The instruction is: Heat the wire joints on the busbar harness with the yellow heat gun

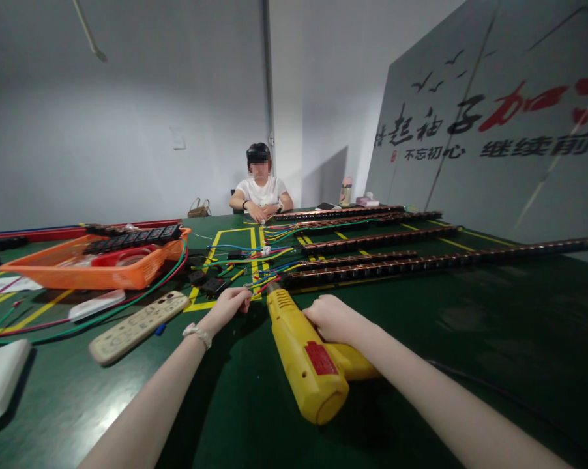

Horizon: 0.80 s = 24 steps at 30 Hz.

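Observation:
A yellow heat gun (pixel 296 348) with a red label lies in front of me, its nozzle pointing away towards the ends of several coloured wires (pixel 262 282). Closed in a fist against the gun's right side, just above its handle, is my right hand (pixel 333 317); its fingers are partly hidden. My left hand (pixel 231 303) pinches the wire ends left of the nozzle, and the fingertips are turned from view. The wires run to a long black strip with copper-coloured edges (pixel 352 272).
More long strips (pixel 382 240) lie across the green table (pixel 470 326). At left stand an orange basket (pixel 79 267) holding parts, a beige remote control (pixel 138 326), a white box (pixel 3 378) and loose wires. A co-worker (pixel 262 192) sits at the far side.

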Motion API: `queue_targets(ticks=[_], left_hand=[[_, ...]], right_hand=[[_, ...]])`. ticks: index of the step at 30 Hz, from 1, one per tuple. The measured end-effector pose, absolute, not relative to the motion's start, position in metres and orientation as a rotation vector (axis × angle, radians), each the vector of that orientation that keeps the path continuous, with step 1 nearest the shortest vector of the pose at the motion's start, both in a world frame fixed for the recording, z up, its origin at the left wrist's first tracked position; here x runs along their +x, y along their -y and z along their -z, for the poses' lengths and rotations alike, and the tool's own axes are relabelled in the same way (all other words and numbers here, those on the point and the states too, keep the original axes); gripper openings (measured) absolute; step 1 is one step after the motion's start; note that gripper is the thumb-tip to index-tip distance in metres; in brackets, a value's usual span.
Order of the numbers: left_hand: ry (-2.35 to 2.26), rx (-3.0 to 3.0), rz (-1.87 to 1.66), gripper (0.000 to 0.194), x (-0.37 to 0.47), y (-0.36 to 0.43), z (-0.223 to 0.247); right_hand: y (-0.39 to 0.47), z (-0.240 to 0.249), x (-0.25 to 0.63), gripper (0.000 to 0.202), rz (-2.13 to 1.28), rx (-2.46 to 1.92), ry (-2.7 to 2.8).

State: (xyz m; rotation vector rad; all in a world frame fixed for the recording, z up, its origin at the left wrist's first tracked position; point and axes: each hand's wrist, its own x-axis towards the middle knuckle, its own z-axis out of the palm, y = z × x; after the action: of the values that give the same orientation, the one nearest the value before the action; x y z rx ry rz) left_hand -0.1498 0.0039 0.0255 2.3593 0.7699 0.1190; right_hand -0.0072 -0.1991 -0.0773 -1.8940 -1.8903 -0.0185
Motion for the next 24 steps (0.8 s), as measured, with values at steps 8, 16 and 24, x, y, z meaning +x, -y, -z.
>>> queue_targets(ticks=[8, 16, 24], left_hand=[[-0.787, 2.394, -0.107, 0.032, -0.150, -0.008, -0.025], [-0.778, 2.421, -0.093, 0.034, -0.149, -0.006, -0.025], [-0.772, 2.416, -0.096, 0.034, -0.150, -0.013, -0.022]], right_hand=[[0.200, 0.064, -0.018, 0.022, -0.003, -1.859, 1.951], [0.198, 0.070, -0.003, 0.023, -0.119, -1.902, 1.783], [0.204, 0.081, 0.015, 0.020, -0.085, -1.991, 1.736]])
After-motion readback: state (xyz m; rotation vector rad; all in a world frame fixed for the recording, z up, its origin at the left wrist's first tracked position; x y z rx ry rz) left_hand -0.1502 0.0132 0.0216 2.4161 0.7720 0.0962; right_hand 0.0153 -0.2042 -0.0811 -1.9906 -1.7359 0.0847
